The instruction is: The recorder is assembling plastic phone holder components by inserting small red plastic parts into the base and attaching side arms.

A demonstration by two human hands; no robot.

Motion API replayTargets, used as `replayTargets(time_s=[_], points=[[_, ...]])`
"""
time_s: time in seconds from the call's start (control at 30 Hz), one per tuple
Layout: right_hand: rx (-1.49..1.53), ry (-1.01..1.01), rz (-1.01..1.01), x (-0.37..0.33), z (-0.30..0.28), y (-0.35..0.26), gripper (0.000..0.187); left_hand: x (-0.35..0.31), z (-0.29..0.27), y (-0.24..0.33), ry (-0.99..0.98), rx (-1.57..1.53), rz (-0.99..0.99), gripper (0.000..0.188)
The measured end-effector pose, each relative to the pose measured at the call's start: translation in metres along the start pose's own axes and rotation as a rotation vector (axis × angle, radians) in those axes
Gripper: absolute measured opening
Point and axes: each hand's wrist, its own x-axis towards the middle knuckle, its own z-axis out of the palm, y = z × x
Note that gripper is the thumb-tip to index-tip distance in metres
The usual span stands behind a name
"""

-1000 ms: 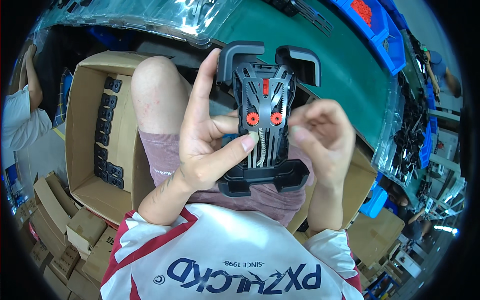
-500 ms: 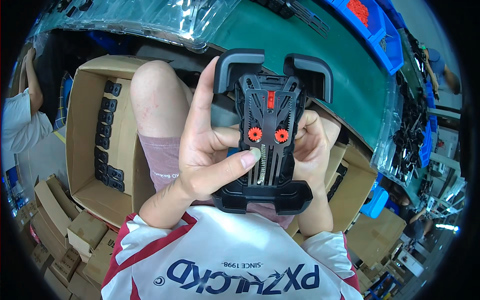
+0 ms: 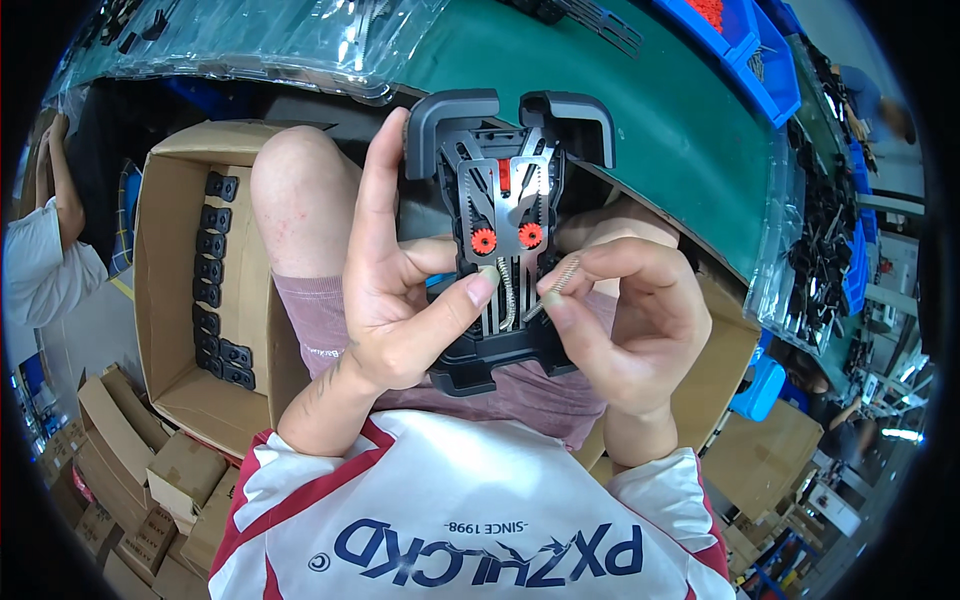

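My left hand [image 3: 405,310] is closed on a black phone-holder body [image 3: 470,355], its thumb lying along the left side of a coil spring [image 3: 507,295] seated in the middle channel. A metal plate [image 3: 503,210] with two red gears [image 3: 484,241] and a red slider covers the upper part, and two padded black arms [image 3: 450,115] stick out at the top. Between the thumb and forefinger of my right hand [image 3: 640,320], a second coil spring [image 3: 566,272] is pinched, its lower end slanting toward the body's right channel.
An open cardboard box [image 3: 255,270] with several black parts lined up inside stands at my left. Ahead is a green worktable [image 3: 690,160] with blue bins [image 3: 770,85] at its far right. Another carton [image 3: 710,350] sits at my right, and small boxes [image 3: 185,475] are stacked lower left.
My right hand has come from behind the body round to its front right, now showing a pinched spring. The body has shifted slightly left and up.
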Motion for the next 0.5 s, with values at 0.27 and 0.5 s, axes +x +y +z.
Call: replayTargets(time_s=[0.27,0.5], points=[[-0.097,-0.054,-0.001,-0.004,-0.002,0.007,0.031,0.000,-0.001,-0.003,0.015,0.110,0.019,0.073],[-0.216,-0.179,-0.041,-0.001,-0.009,0.006,0.028,-0.007,-0.002,-0.004,0.018,0.191,0.087,0.053]])
